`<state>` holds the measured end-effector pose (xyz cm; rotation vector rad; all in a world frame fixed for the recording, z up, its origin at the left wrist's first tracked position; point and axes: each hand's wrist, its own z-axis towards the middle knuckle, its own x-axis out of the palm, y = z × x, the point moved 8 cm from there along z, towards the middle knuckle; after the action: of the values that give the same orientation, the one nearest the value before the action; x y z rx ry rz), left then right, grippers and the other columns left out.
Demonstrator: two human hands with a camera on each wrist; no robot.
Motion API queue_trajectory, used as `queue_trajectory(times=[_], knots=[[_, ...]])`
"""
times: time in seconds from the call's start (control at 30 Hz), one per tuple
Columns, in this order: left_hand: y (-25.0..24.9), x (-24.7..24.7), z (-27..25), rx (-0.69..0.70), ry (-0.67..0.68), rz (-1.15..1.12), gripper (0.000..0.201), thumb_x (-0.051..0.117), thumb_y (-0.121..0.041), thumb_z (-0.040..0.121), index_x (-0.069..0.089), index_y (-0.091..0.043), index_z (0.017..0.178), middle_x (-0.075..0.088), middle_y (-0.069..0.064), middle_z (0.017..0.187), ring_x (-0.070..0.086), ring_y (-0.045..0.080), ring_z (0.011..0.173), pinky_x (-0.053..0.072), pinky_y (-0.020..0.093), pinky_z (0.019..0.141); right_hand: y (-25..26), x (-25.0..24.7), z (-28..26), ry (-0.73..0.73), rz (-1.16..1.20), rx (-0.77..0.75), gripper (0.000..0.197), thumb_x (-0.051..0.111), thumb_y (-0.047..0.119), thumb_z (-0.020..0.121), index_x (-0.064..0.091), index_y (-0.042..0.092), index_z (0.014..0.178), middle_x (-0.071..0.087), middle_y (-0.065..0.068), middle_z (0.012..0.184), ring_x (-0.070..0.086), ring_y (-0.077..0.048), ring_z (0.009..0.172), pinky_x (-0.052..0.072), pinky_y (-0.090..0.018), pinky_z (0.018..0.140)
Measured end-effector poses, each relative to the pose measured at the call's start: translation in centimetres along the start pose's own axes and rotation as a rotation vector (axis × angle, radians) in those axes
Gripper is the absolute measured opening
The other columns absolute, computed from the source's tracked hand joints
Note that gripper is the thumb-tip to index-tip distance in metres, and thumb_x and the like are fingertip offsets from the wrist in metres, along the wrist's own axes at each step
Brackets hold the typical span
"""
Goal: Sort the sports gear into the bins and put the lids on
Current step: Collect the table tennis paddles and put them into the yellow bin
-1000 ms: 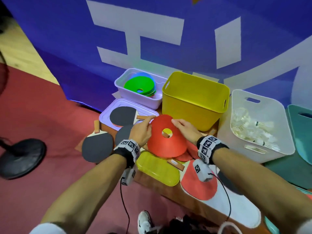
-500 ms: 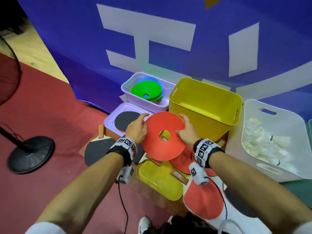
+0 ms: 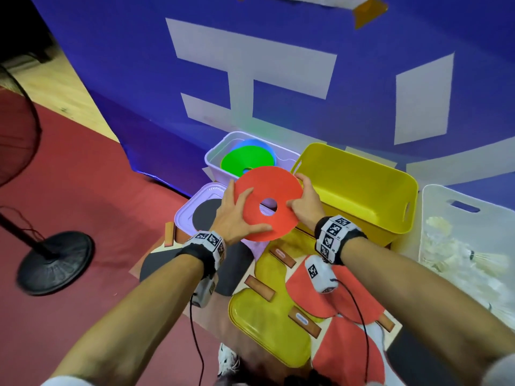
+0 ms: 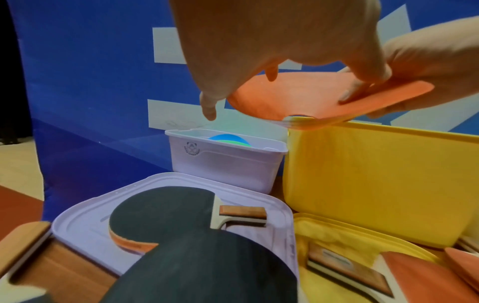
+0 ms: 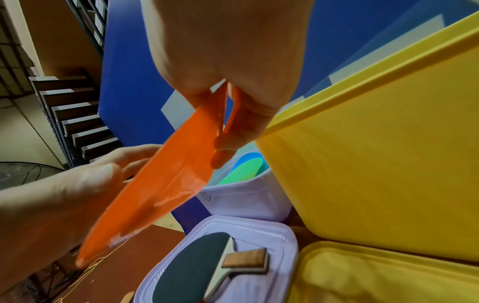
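The orange disc (image 3: pixel 269 203) looks like thin, bendy plastic with a slight gloss. The lilac bin (image 4: pixel 228 162), its lid (image 4: pixel 85 223) and the yellow bin (image 3: pixel 359 190) are smooth moulded plastic; the yellow lid (image 3: pixel 264 327) shines a little. The paddles (image 4: pixel 166 215) have matt black rubber faces and wooden handles. The blue backdrop (image 3: pixel 117 79) is perhaps cloth, though blur leaves that unsure. The red floor (image 3: pixel 83 168) looks matt.

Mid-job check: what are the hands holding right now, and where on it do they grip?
Both hold the red disc cone: left hand grips its left rim, right hand pinches its right rim.
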<state>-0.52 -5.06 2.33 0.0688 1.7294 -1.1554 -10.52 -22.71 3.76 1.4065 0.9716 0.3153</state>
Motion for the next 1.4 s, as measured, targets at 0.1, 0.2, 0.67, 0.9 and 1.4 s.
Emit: queue_trajectory(times=[0.1,0.2,0.67,0.9,1.4], knots=[[1.0,-0.8,2.4,0.054,-0.014,0.045,0.128,0.055,-0.089,0.041,0.025,-0.033,0.151,-0.008,0.011,0.162,0.001,0.027,0.15,0.017,0.046,0.118,1.2,1.1,2.7,-0.043,-0.006,0.007,0.076,0.059,-0.004,0.078,0.035,0.027,0.143,0.065,-0.007,0.111,0.066,-0.027,0.088,0.056,-0.04,0.071],[2.9,-1.7,5.3,0.057,-0.001,0.069,0.127,0.054,-0.091,0.041,0.022,-0.035,0.151,-0.01,0.011,0.162,-0.001,0.03,0.15,0.019,0.052,0.118,2.4,2.6,5.3,-0.067,-0.035,0.009,0.076,0.057,-0.003,0.076,0.035,0.029,0.141,0.067,-0.012,0.11,0.067,-0.031,0.086,0.057,-0.046,0.072],[8.3,-3.4,16.1,0.051,0.072,0.098,0.106,0.035,-0.093,0.057,0.039,-0.033,0.143,0.0,0.007,0.163,-0.001,0.021,0.15,0.012,0.05,0.118,3.7,6.8,14.7,-0.216,-0.044,0.136,0.07,0.05,-0.002,0.086,0.03,0.022,0.148,0.059,-0.004,0.116,0.055,-0.022,0.105,0.046,-0.033,0.092],[10.9,-1.8,18.9,-0.005,0.18,0.195,0.089,0.049,-0.084,0.074,0.033,-0.033,0.145,0.005,0.002,0.162,0.001,0.02,0.149,0.001,0.062,0.115,1.4,10.9,17.4,0.031,-0.018,0.278,0.106,0.076,0.024,0.071,0.01,0.025,0.153,0.054,-0.004,0.134,0.056,-0.025,0.117,0.045,-0.046,0.104],[10.3,-2.9,16.8,-0.008,0.123,0.087,0.061,0.039,-0.071,0.089,0.043,-0.037,0.139,0.016,0.002,0.161,0.002,0.02,0.15,-0.001,0.056,0.118,3.7,11.0,13.9,0.076,-0.496,0.092,0.075,0.063,0.038,0.088,0.026,0.02,0.151,0.029,-0.009,0.152,0.037,-0.028,0.136,0.034,-0.047,0.112]])
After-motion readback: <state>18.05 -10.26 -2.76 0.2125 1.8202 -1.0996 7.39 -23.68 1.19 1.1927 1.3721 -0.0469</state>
